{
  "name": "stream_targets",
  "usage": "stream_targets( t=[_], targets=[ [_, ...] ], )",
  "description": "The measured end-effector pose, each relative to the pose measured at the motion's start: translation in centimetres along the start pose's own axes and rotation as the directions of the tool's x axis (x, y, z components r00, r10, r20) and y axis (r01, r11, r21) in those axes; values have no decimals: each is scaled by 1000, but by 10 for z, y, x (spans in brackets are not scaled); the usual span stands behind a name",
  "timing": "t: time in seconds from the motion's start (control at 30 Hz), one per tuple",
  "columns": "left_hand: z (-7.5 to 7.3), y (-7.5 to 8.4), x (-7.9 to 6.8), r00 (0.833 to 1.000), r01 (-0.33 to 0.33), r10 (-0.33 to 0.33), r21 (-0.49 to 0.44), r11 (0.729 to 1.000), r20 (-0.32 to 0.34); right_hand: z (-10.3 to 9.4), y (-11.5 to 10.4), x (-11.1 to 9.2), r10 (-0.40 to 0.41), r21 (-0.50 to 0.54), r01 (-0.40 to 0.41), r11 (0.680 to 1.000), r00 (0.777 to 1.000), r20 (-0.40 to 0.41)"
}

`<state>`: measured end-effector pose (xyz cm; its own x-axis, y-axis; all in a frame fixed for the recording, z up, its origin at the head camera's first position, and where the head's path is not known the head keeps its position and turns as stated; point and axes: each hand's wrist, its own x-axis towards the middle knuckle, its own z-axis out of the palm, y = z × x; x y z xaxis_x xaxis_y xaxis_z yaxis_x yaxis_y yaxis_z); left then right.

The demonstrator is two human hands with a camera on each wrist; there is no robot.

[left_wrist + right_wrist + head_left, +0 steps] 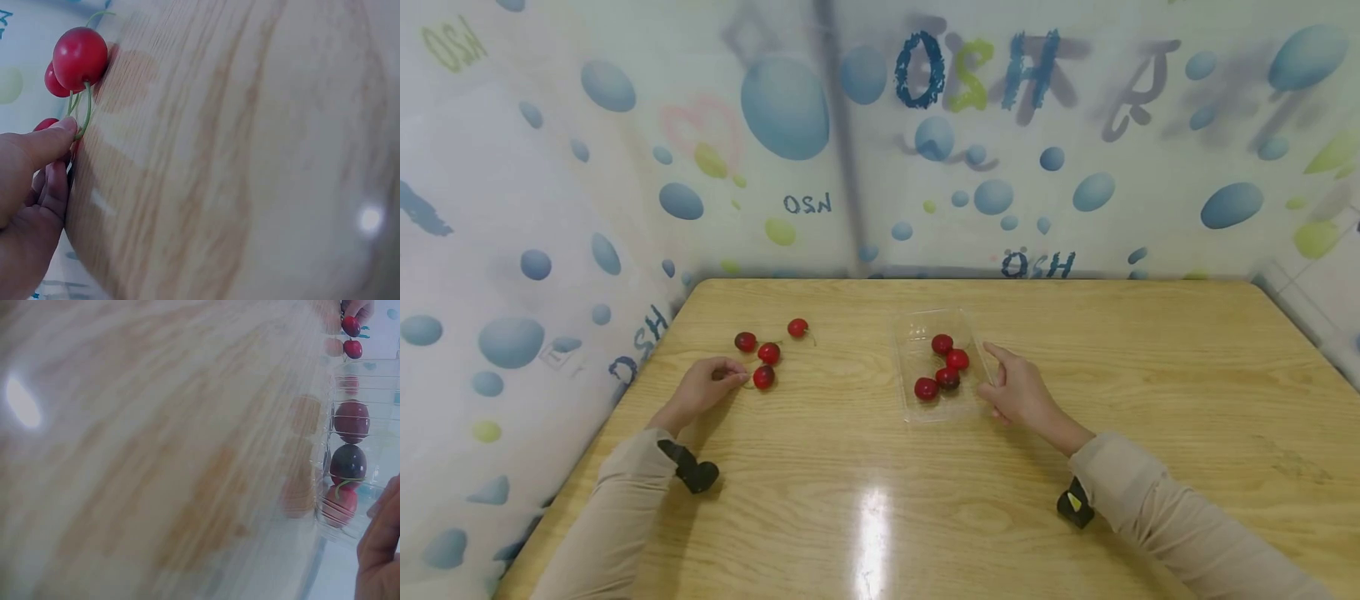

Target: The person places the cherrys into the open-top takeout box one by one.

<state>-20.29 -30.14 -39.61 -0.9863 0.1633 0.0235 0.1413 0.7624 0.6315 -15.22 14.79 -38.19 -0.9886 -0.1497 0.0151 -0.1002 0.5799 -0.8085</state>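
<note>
My left hand pinches the green stem of a dark red cherry between thumb and index finger. In the left wrist view, the stem runs from that cherry to the fingertips. Several other cherries lie just beyond it on the table, among them one set apart with its stem out. A clear plastic container holds several more cherries. Against the container's right side rests my right hand, its index finger extended; the exact contact is hard to see.
A light wood table carries everything, with a bright glare spot near its front. Behind and to the left stands a pale curtain printed with blue and green drops. Each wrist wears a small black camera.
</note>
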Motion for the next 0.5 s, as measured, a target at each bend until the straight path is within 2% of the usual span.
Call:
stream_targets(
  t=[0.27,0.5],
  targets=[
    [-2,-3,-2,1000,-6,6,12,1000,22,-1,-2,-1,-16,14,15,1000,1000,12],
    [-2,-2,-1,998,25,-22,-44,999,58,-1,0,0,-15,-6,15,1000,1000,12]
  ],
)
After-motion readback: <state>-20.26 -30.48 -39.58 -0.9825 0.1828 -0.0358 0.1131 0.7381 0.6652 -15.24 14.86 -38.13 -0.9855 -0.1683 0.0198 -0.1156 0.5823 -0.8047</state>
